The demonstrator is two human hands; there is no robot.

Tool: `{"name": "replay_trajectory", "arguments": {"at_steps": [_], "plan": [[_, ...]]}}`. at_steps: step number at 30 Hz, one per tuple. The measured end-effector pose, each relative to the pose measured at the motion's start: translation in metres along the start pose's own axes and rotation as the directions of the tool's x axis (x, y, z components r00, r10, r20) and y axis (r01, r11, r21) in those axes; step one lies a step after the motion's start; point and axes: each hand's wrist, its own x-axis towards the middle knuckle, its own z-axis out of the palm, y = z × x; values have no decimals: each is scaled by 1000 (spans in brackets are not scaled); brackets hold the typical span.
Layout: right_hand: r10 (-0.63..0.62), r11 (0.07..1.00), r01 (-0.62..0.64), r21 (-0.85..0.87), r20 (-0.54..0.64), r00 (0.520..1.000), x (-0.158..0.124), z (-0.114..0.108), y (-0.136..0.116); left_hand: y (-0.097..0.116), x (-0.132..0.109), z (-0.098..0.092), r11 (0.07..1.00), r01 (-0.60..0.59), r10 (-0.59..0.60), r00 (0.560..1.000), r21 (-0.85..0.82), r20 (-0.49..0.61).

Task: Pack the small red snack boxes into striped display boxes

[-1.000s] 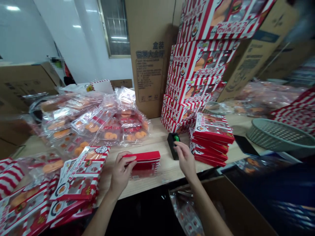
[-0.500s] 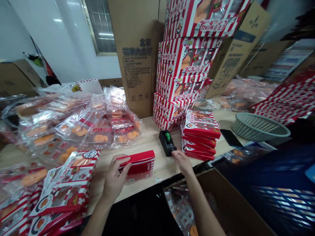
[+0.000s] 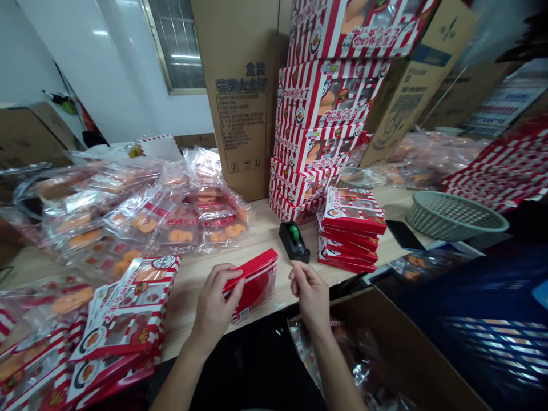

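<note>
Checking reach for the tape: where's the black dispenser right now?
In the head view, the black tape dispenser sits on the wooden table, just beyond the right hand and not touching it, immediately left of the stack of red boxes.

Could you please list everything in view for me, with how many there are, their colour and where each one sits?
red box: one, red and white, tilted in the left hand
tape dispenser: one, black and green, on the table
table: one, pale wood, under everything
small stack: several boxes, red, right of the dispenser
tall stack: several boxes, red and white, at the back
bags: many, clear with orange contents, left on the table
sleeves: many, red and white, front left
basket: one, grey-green, right
phone: one, black, beside the basket
carton: one, brown, behind the table
left hand: gripping the box
right hand: pinched, near the dispenser
</note>
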Motion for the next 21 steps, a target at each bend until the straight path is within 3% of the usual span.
{"name": "replay_trajectory", "arguments": {"at_steps": [2,4,9,12,14,16,19,21], "plan": [[17,990,-41,137,171,985,-19,24,-27,4,1,0,1000,-10,10,1000,-13,26],[49,975,-98,197,237,970,-30,44,-44,8,2,-2,1000,-20,20,999,-2,51],[134,959,-177,221,196,971,-30,63,-37,13,10,-10,983,-114,70,959,145,276],[197,946,-247,208,232,952,-25,56,-17,9,15,-14,963,-146,59,935,228,350],[264,925,-323,198,277,924,-21,45,-7,6,15,-15,952,-166,76,943,257,325],[345,872,-437,221,356,868,-17,29,-7,9,11,-15,942,-241,169,942,233,290],[398,824,-531,196,467,790,-12,3,-24,25,-1,-11,881,-450,399,873,148,281],[345,886,-440,145,430,835,-10,-12,-41,35,-10,-8,835,-538,487,821,117,296]]}}
